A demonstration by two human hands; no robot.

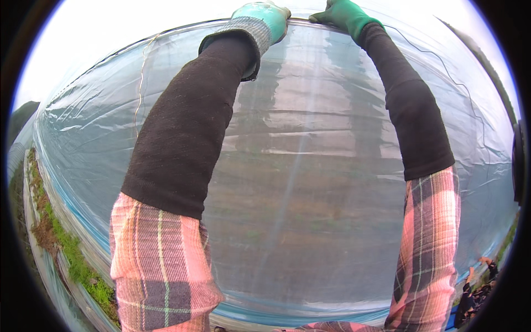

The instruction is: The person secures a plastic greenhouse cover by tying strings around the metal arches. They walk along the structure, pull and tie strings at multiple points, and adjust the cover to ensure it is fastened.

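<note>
Both my arms, in plaid shirt sleeves with dark sleeve covers, reach up over a greenhouse wall of clear plastic film (298, 174). My left hand (265, 18), in a light green coated work glove with a knit cuff, rests at a thin rail (305, 23) along the film's upper edge; its fingers are partly hidden. To its right, my right hand (346, 16), in a darker green glove, has its fingertips at the same rail, its top cut off by the picture's rim. What either hand grips cannot be made out.
A pale cord (142, 83) hangs down the film at left, and a thin wavy line (460, 85) runs down it at right. A grassy strip (79, 261) borders the base at left. At the lower right is another person (473, 299) with raised hands near the film.
</note>
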